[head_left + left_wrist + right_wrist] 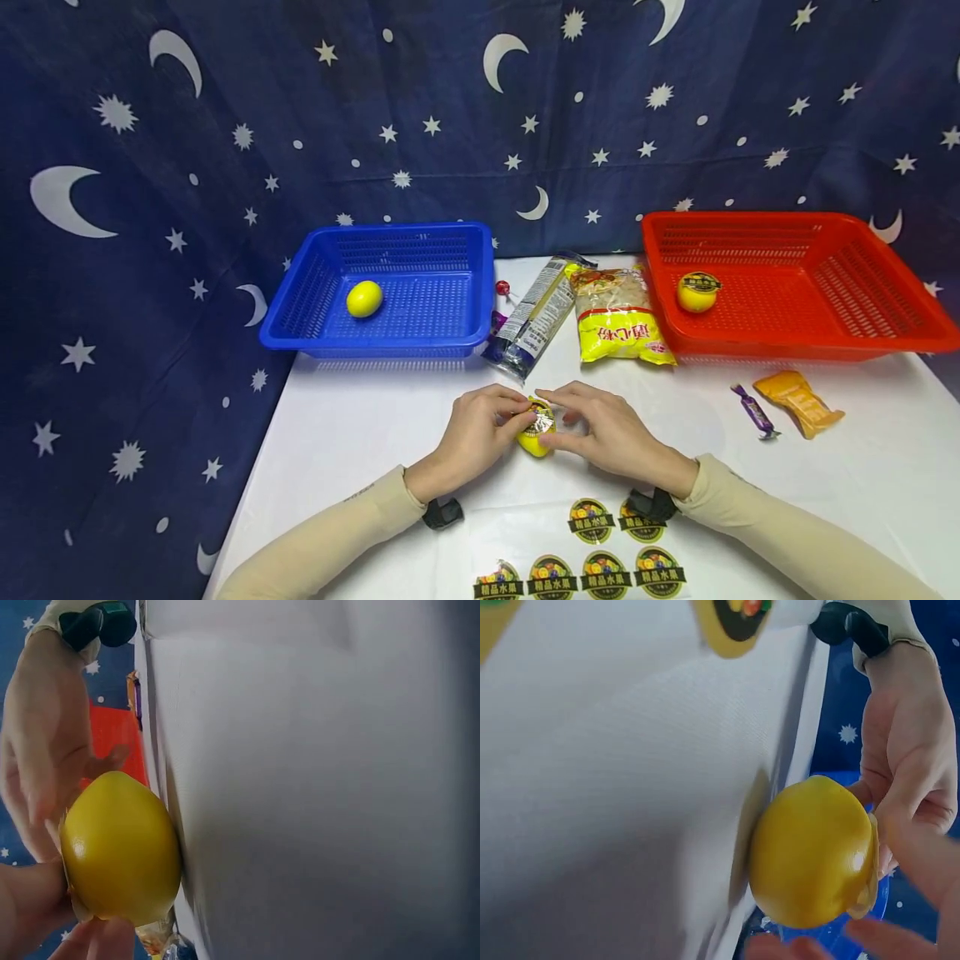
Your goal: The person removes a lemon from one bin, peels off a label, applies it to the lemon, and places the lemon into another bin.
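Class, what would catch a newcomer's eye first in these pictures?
Two bright baskets stand at the back of the white table: a blue basket on the left and a red basket on the right, each holding a lemon. In front, the left hand and right hand hold a lemon bearing a sticker.

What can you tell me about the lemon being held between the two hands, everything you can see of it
The lemon is a smooth, glossy yellow fruit with a plastic-like sheen, rounded and tapering to a blunt tip. It rests on the white table, near the front edge and ahead of the sticker sheet. A round gold and dark sticker lies on its upper side. The left hand grips it from one side, and the right hand has its fingertips on the sticker from the other.
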A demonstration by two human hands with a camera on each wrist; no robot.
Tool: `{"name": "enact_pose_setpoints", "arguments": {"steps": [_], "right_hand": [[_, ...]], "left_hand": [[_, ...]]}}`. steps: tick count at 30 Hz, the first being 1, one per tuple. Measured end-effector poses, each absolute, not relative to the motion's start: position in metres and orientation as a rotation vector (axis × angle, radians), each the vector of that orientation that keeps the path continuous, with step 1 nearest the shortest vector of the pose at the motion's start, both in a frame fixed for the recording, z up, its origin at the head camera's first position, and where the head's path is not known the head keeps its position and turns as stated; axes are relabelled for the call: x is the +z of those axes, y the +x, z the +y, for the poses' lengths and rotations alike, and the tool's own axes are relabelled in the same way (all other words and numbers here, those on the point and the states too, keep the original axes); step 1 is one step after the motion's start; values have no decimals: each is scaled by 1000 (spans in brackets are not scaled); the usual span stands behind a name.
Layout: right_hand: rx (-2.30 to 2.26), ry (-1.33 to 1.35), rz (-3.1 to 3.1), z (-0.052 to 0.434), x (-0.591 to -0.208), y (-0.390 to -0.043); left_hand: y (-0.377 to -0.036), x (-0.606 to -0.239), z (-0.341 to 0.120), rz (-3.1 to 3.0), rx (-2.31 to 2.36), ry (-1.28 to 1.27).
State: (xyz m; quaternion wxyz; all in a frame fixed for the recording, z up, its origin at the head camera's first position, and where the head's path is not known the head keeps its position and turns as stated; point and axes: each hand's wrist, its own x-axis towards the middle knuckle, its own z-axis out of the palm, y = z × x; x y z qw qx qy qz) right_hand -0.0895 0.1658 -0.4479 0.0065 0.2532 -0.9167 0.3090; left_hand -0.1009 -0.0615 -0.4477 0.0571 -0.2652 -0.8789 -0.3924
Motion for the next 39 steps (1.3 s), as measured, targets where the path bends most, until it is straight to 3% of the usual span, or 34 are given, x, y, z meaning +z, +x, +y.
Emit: {"name": "enact_pose_setpoints", "arguments": {"steps": [19,32,39], "right_hand": [[888,905,-2751,167,-455,-91],[1231,816,-2787,163,-457,-94],[1201,848,-2867,162,-456,-101]], "left_hand": [[-104,-453,-68,-2656,-1098,-934],[-104,-451,-70,-2698,-1194,-856],[-109,-447,-70,-2706,-1160,-892]]}}
